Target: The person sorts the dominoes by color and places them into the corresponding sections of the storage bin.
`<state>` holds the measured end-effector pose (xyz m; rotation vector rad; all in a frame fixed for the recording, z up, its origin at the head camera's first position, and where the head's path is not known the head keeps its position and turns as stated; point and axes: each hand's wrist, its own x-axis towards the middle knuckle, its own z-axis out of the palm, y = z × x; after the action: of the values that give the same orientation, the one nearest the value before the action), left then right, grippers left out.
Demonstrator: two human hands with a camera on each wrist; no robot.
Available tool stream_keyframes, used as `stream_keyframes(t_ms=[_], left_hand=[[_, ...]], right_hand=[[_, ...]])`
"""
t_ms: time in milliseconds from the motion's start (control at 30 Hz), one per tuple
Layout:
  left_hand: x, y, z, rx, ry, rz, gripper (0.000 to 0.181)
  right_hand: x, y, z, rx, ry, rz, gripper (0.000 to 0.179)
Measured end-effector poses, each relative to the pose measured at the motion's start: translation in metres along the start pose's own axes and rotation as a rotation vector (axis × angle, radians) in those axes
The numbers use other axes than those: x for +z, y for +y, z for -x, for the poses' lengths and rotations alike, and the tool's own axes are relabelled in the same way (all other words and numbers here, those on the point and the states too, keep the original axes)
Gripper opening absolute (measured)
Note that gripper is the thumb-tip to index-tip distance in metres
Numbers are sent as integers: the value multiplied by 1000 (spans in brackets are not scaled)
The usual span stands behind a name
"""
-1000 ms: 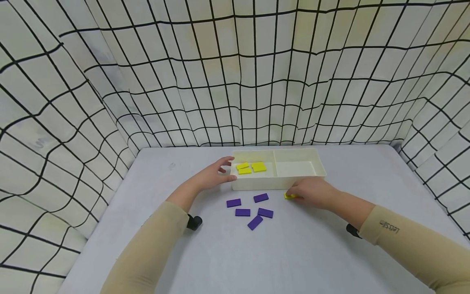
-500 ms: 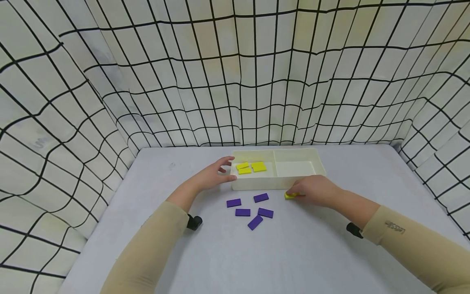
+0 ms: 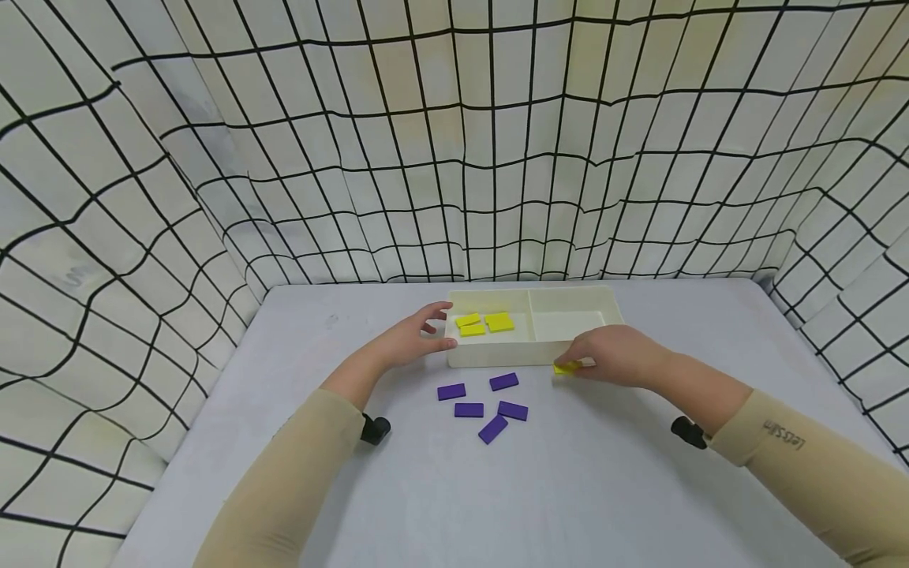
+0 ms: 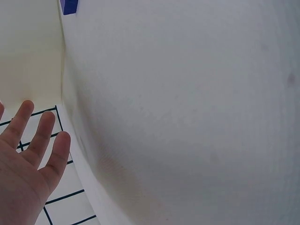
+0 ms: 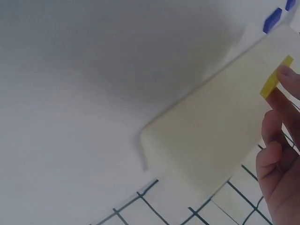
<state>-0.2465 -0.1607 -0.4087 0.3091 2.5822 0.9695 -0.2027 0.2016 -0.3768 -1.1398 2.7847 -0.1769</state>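
Note:
Between thumb and finger, my right hand (image 3: 616, 356) pinches a small yellow rectangular tile (image 5: 276, 79), held in front of the white two-compartment box (image 3: 500, 356). The tile is partly covered by the fingers in the head view. At the box's left end rests my left hand (image 3: 410, 339), its thumb by the front corner and its fingers along the side. The left wrist view has these fingers (image 4: 41, 138) spread and fairly straight. Several yellow tiles (image 3: 500, 322) lie in the left compartment. The right compartment (image 3: 568, 323) has none showing.
Several purple tiles (image 3: 469, 410) lie scattered on the white table (image 3: 568, 489) in front of the box. A black-lined grid (image 3: 490, 158) on pale walls surrounds the table at the back and sides.
My right hand has lifted the yellow tile up from the table and brought it slightly forward against the box's front in the head view. The left hand stays still.

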Motion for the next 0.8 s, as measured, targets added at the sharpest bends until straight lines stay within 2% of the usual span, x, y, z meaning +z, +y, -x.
stream_keyframes(t_ms=[467,633,800], left_hand=[[0,-2,0,5,4,0,82],[0,-2,-1,6,4,3,81],[0,-2,-2,12,2,6,82]], right_hand=[[-36,3,-16,3,6,-33,31],[-42,3,-26,9,-1,-67,32],[-45,2,-41,52,-19,-80,32]])
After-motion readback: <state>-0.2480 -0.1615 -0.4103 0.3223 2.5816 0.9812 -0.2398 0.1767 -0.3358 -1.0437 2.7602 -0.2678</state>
